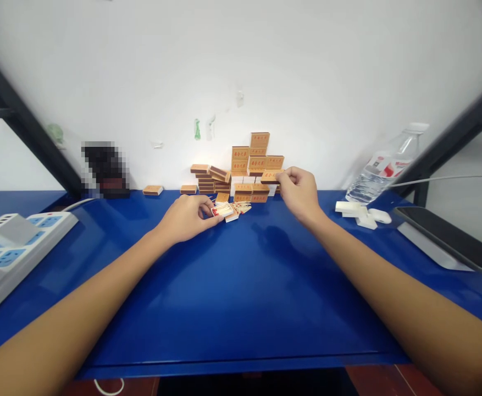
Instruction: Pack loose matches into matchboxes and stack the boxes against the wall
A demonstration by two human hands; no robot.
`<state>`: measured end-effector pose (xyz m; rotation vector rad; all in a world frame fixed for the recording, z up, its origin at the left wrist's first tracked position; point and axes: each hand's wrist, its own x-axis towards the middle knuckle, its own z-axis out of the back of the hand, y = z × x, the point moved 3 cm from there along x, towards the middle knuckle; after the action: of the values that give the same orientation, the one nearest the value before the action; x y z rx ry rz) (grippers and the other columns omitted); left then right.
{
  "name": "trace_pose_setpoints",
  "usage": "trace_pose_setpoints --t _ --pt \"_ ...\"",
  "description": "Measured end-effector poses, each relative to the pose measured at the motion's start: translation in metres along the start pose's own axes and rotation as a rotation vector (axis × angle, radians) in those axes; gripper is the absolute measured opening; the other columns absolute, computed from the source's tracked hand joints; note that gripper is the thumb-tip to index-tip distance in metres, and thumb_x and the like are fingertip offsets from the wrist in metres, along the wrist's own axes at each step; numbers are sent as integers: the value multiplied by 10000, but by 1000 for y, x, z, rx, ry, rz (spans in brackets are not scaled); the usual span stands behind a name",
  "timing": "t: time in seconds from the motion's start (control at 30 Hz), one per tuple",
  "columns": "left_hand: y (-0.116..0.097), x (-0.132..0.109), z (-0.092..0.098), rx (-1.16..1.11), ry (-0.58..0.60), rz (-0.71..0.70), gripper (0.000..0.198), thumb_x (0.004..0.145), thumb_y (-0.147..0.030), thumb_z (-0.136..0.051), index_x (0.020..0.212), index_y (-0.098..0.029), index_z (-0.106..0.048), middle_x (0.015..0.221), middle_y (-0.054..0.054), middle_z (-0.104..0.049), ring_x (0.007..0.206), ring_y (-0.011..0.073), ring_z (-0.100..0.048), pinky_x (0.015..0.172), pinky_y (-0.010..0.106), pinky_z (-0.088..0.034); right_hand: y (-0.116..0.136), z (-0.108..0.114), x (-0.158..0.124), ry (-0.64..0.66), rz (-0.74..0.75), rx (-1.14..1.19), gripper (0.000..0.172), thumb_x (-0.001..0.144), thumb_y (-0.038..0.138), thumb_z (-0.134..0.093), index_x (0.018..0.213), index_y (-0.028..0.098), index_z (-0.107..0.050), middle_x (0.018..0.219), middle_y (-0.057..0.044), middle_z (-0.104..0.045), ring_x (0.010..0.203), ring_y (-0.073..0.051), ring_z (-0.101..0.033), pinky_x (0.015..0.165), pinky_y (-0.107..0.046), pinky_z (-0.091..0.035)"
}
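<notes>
My left hand point(189, 217) is closed on an open matchbox tray point(223, 209) full of red-tipped matches, low over the table. Loose matches point(242, 207) and another matchbox piece lie just right of it. In my right hand point(299, 190) a matchbox point(270, 176) is pinched between thumb and fingers, in front of a stepped stack of orange matchboxes point(260, 140) against the wall. Whether the held box touches the stack I cannot tell. A lower pile of matchboxes point(206, 180) stands left of the stack.
Single matchboxes point(153, 190) lie along the wall at left. A power strip point(38, 236) occupies the left side. At right are a leaning water bottle point(384, 165), white blocks point(358, 212) and a phone point(455, 234) on a stand. The blue table's point(232, 308) front edge runs below.
</notes>
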<state>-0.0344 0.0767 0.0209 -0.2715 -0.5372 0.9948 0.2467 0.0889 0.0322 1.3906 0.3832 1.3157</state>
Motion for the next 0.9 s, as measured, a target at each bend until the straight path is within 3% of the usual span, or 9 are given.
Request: trace_pose_setpoints --t 0.33,0.4,0.53,0.6,0.9 --pt "-5 -2 -3 26 22 -55 259 861 -461 -745 904 -206 -741 829 34 -784 727 195 -711 694 326 -519 7 -7 -10 123 48 25 419 940 282 -587 571 236 -394 509 41 -406 498 -118 -368 523 -294 -285" --pt "-6 -2 -2 28 1 -67 252 863 -452 -747 916 -205 -742 832 34 -783 726 194 -710 696 326 -519 3 -13 -11 228 24 84 428 945 342 -607 591 241 -388 516 43 -404 491 -116 -377 493 -277 -287" --pt "-8 -2 -1 4 -50 -103 257 864 -433 -757 985 -206 -749 858 29 -785 746 186 -712 707 316 -523 -2 -28 -20 574 -82 190 412 961 475 -639 681 237 -452 558 42 -458 482 -105 -416 453 -245 -306" --pt "-9 -3 -1 -11 -56 -110 259 876 -433 -753 999 -205 -750 863 29 -784 742 178 -710 687 302 -517 -3 -33 -25 669 -96 211 431 969 521 -643 703 232 -465 572 42 -467 474 -96 -418 443 -234 -300" --pt "-11 -3 0 -73 -44 -121 263 904 -430 -749 1031 -200 -756 879 31 -786 726 161 -703 663 283 -532 -5 -34 -27 701 -151 241 434 1007 513 -626 723 221 -476 594 42 -482 472 -83 -416 421 -215 -276"
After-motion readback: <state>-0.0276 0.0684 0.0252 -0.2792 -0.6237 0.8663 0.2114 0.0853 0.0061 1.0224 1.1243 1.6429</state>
